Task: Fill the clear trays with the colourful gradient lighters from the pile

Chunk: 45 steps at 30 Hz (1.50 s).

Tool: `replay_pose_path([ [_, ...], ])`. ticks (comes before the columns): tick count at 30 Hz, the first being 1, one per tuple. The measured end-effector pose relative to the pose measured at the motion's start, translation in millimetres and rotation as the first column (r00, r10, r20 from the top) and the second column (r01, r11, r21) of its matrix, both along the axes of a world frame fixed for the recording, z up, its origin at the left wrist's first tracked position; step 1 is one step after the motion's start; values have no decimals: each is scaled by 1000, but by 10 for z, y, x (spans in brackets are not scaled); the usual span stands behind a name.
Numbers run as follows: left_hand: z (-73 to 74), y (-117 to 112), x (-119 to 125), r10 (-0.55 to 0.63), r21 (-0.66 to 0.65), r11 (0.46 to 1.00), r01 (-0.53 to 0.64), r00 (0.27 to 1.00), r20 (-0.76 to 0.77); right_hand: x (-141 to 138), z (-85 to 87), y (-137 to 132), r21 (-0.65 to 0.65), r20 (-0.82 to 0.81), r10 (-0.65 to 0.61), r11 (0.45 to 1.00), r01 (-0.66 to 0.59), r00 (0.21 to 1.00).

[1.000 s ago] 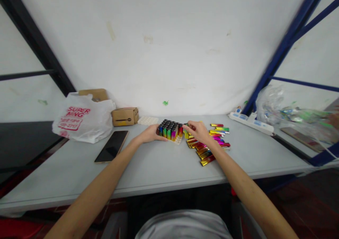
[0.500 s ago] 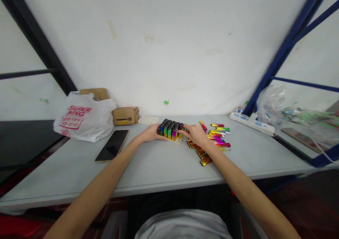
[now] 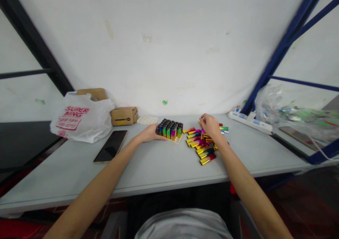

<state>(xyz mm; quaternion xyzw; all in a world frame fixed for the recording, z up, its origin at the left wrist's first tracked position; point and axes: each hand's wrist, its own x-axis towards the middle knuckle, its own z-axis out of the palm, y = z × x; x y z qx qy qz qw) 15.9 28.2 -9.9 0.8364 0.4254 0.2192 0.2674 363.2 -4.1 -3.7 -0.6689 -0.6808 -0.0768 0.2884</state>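
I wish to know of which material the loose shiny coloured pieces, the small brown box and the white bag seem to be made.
Loose shiny coloured pieces: metal or metallic-coated plastic; the mirror-like gloss leaves both open.
Small brown box: probably cardboard, matte, judging by its plain brown faces and straight folded edges.
White bag: likely thin plastic film, with soft sheen and many creases.

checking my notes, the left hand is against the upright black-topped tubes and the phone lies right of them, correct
No: the phone lies left of the upright tubes, as the head view shows. The left hand is against them.
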Motion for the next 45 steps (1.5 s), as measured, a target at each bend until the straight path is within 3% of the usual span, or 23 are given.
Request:
replay_pose_path([
  [6,6,5,10,13,10,1000,-12,1000,-17,486,-39,34,-73,-5,-311,948,310,950],
  [9,2,7,13,-22,0,1000,22,1000,19,743,-108,51,-98,-23,-408,910,404,913],
  [15,-12,9,4,-7,6,1000,7,1000,-5,961,-267,165,-344,74,-253,901,263,965],
  [20,0,2,11,-10,9,1000,10,1000,3,915,-254,178,-348,69,-230,906,239,971],
  [23,4,1,11,-7,14,1000,7,1000,2,877,-217,155,-370,60,-143,916,155,988],
  [27,-2,6,7,11,6,1000,-11,1000,-9,765,-141,115,-220,9,-89,972,89,996],
  [32,-16,18,6,5,10,1000,-5,1000,2,466,1,24,0,-306,48,999,-50,951],
  [35,-29,31,-2,-13,23,1000,12,999,48,234,84,-40,125,-504,228,974,-191,833],
  [38,-38,38,-10,-33,29,999,31,997,66,19,126,-79,146,-745,346,919,-366,570],
  [41,-41,38,-13,-43,24,999,42,997,58,-147,127,-94,154,-877,330,882,-446,350],
  [45,-49,43,-13,-43,23,999,41,997,61,-321,125,-139,174,-943,293,839,-515,160],
])
